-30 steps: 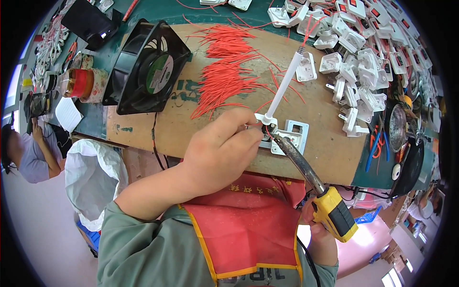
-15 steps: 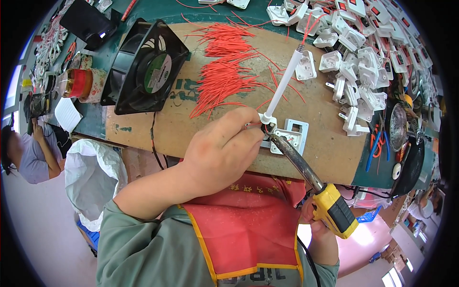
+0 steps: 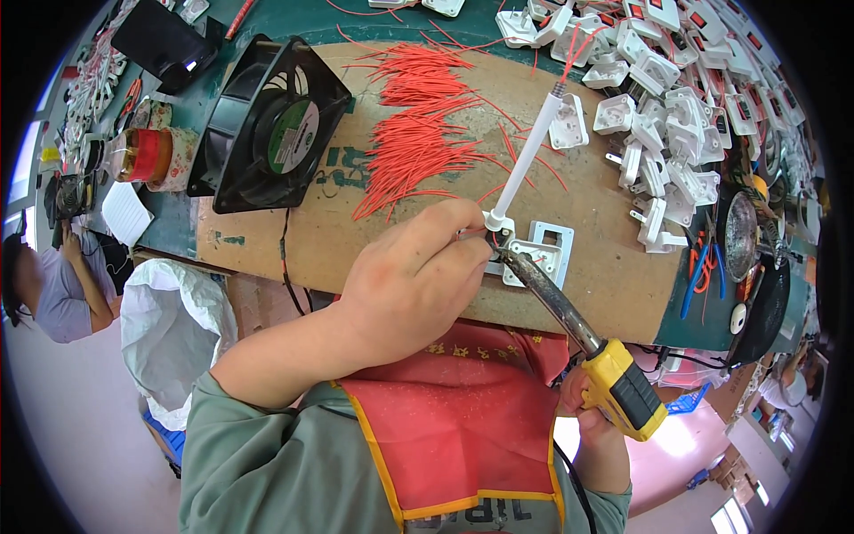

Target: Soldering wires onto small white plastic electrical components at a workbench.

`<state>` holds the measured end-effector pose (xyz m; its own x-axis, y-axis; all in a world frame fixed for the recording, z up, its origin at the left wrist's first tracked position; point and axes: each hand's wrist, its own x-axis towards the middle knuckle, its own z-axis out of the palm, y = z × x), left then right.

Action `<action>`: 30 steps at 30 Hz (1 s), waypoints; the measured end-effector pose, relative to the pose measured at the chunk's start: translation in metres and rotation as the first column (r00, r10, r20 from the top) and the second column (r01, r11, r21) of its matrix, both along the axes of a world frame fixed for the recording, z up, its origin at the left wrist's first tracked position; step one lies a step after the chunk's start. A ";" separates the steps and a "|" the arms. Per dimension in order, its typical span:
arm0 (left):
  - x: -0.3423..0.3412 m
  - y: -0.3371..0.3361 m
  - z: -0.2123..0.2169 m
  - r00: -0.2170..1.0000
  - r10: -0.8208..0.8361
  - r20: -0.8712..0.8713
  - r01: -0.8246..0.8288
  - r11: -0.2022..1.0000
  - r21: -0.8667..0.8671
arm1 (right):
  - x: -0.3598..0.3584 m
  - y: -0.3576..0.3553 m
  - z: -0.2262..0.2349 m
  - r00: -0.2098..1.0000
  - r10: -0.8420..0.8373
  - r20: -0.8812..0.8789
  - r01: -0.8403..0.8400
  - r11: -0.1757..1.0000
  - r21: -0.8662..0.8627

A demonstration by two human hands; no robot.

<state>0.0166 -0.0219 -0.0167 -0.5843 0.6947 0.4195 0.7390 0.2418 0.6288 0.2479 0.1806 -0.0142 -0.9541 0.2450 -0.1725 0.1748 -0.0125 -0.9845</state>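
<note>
My left hand [image 3: 414,271] is closed in a pinch at a small white plastic housing; what lies between its fingertips is hidden, though a bit of red wire shows beside them. From that housing a white tube [image 3: 531,156] slants up and away, with red wires out of its far end. In my right hand [image 3: 587,405] is a soldering iron [image 3: 627,389] with a yellow and black handle. Its tip reaches into the housing beside my left fingertips. Under the iron's shaft sits an open white plastic case [image 3: 540,258], by a pale frame with a rectangular opening [image 3: 560,233].
Cut red wires [image 3: 422,133] lie in bundles on the cardboard [image 3: 614,294]. A black fan [image 3: 271,125] stands at the left. White plastic housings [image 3: 663,133] are heaped at the far right, near blue-handled pliers [image 3: 689,283]. A white sack [image 3: 169,329] hangs left of my arm.
The soldering iron's handle has shifted very slightly upward with my right hand. My left hand and the white tube stay where they were.
</note>
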 end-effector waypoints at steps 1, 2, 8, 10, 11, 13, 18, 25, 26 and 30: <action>0.000 0.000 0.000 1.000 0.002 -0.001 -0.002 1.000 -0.001 | -0.001 -0.001 0.001 0.999 -0.029 0.014 0.029 0.998 -0.063; 0.000 0.000 0.001 1.000 0.001 0.000 -0.001 1.000 0.000 | -0.002 -0.003 0.002 0.998 -0.057 0.031 0.061 0.990 -0.125; 0.000 0.000 0.001 1.000 0.003 -0.006 -0.003 1.000 -0.013 | -0.005 -0.009 0.016 0.973 -0.168 0.155 0.214 0.909 -0.357; -0.001 0.000 0.001 1.000 -0.005 -0.001 0.005 1.000 -0.006 | -0.001 -0.005 0.010 0.988 -0.130 0.087 0.153 0.922 -0.357; -0.001 0.000 0.000 1.000 -0.005 -0.001 0.005 1.000 -0.007 | 0.001 -0.003 0.006 0.996 -0.087 0.016 0.087 0.930 -0.356; 0.000 0.000 0.001 1.000 0.000 0.002 0.000 1.000 -0.012 | 0.003 -0.002 0.004 0.996 -0.084 0.005 0.081 0.932 -0.354; 0.000 0.000 0.001 1.000 0.001 -0.005 -0.001 1.000 -0.013 | 0.004 -0.003 0.004 0.994 -0.112 0.005 0.107 0.936 -0.334; 0.000 0.000 0.003 1.000 0.009 -0.012 -0.010 1.000 -0.022 | 0.002 -0.002 0.005 0.994 -0.110 -0.001 0.104 0.936 -0.337; 0.000 0.000 0.002 1.000 0.009 -0.012 -0.009 1.000 -0.022 | 0.002 -0.002 0.005 0.995 -0.103 -0.006 0.095 0.935 -0.342; -0.001 0.001 0.000 1.000 0.007 -0.022 -0.007 1.000 -0.008 | 0.003 -0.003 0.006 0.994 -0.110 0.006 0.105 0.929 -0.355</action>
